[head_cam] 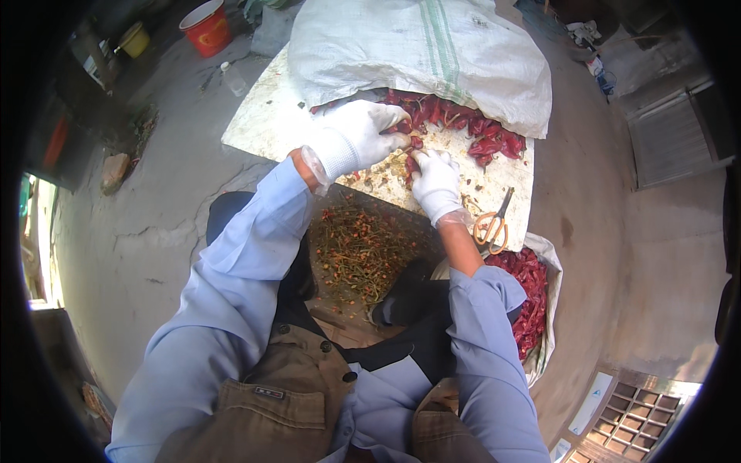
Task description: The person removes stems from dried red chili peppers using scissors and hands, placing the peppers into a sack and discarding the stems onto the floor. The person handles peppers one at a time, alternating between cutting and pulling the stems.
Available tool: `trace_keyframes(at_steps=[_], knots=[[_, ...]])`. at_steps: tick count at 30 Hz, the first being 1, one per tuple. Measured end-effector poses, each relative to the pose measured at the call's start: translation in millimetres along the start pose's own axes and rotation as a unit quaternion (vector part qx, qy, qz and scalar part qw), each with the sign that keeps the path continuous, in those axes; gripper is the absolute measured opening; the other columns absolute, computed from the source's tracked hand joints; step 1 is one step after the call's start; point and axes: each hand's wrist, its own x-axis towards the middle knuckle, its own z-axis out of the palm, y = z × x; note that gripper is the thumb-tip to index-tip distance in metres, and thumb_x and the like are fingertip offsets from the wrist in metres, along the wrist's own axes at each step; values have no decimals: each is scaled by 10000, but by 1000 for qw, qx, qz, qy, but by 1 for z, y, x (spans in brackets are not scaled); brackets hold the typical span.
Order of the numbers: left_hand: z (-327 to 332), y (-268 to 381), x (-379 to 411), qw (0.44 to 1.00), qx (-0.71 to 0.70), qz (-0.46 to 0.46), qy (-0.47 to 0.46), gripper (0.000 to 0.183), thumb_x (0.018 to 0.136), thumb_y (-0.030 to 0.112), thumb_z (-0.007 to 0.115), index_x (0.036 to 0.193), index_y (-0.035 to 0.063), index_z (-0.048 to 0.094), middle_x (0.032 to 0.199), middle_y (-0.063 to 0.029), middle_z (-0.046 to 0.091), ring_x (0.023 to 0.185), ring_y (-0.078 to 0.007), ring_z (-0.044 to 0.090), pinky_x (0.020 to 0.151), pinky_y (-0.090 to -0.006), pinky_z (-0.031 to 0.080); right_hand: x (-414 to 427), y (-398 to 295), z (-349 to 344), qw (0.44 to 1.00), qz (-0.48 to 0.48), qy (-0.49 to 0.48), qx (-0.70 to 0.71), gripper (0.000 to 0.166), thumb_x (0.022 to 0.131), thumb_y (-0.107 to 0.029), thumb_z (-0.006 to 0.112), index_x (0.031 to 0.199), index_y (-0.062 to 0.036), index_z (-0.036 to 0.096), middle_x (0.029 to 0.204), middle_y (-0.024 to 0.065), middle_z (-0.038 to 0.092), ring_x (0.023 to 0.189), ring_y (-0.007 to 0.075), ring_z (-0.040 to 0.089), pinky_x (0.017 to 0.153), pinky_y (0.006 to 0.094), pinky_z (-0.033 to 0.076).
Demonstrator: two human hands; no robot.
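Observation:
My left hand [370, 130], in a white glove, is closed on a dried red chili pepper [400, 126] above the white board [260, 124]. Just below and to its right, my right hand [434, 176], also gloved, has its fingers on another dark red chili, partly hidden by the fingers. A heap of dried chilies [495, 142] spills from the mouth of a white woven sack [370, 46] lying on the board. Scissors with orange handles [492, 226] lie near the board's right edge, blades pointing away. Seeds and stem bits are scattered under my hands.
A sack of red chilies [528, 301] stands by my right leg. Cut stems [365, 249] are piled on the floor between my feet. A plastic bottle [233, 79], a red bucket [207, 29] and a yellow bucket [134, 40] stand at the upper left.

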Motion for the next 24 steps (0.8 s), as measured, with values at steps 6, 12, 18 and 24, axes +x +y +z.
trace_keyframes(at_steps=[6, 12, 18, 24], knots=[[-2, -3, 0, 1000, 1, -24, 5, 329, 923, 263, 716, 1182, 61, 696, 985, -141, 735, 903, -253, 712, 834, -349, 547, 0, 10, 4, 997, 48, 44, 51, 259, 856, -179, 669, 1097, -130, 752, 1034, 103, 709, 1002, 369, 624, 942, 459, 470], [5, 5, -2, 997, -15, -70, -28, 360, 944, 329, 692, 1200, 77, 698, 964, -132, 739, 886, -248, 713, 815, -348, 540, -6, 5, -33, 795, 218, 121, 553, 383, 944, -115, 712, 1254, 102, 650, 1125, 159, 729, 930, 186, 704, 824, 303, 576], [28, 21, -5, 985, -160, -59, -17, 376, 925, 289, 714, 1249, 101, 694, 968, -98, 756, 865, -180, 705, 792, -321, 541, -24, -19, -61, 686, 173, 69, 703, 333, 977, -129, 692, 1243, 70, 665, 1111, 119, 727, 907, 156, 698, 762, 279, 583], [50, 18, -4, 997, -48, 22, 49, 407, 890, 415, 686, 1101, 67, 703, 995, -166, 716, 887, -355, 702, 799, -424, 553, -29, -20, -76, 741, 187, 44, 644, 326, 987, -110, 662, 1260, 67, 649, 1085, 110, 721, 908, 157, 696, 806, 309, 592]])
